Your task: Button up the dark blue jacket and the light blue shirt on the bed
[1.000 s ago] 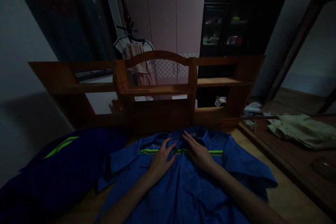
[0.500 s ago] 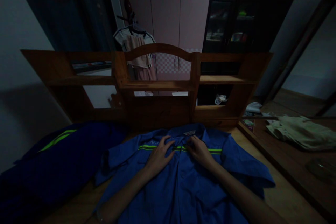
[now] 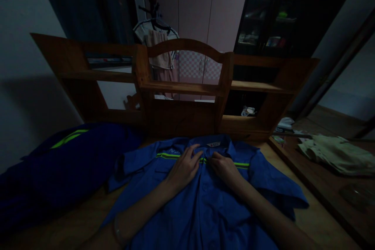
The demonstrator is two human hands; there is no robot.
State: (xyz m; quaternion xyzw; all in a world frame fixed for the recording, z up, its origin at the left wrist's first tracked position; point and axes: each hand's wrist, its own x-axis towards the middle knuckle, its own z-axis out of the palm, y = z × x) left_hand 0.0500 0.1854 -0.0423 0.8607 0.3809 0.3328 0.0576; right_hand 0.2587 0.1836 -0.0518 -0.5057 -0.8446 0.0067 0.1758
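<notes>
A blue short-sleeved shirt (image 3: pixel 205 211) with a yellow-green chest stripe lies flat, front up, on a wooden surface, its collar towards the shelf unit. Both my hands rest on its chest just below the collar. My left hand (image 3: pixel 185 168) has its fingers drawn together at the shirt's front opening, pinching the fabric edge. My right hand (image 3: pixel 225 168) is curled beside it and pinches the opposite edge. The fingertips of the two hands nearly meet at the stripe. What sits between the fingertips is too dark to make out.
A dark blue garment (image 3: pixel 64 160) with a yellow-green stripe lies bunched at the left. A low wooden shelf unit (image 3: pixel 181 119) stands right behind the shirt. A pale green garment (image 3: pixel 336 152) lies on the wooden floor at the right. A pink wardrobe (image 3: pixel 196 8) and a dark cabinet (image 3: pixel 272 27) stand behind.
My fingers went from lying flat and spread on the shirt's chest to curled together at the front opening. The view tilted down and shifted slightly.
</notes>
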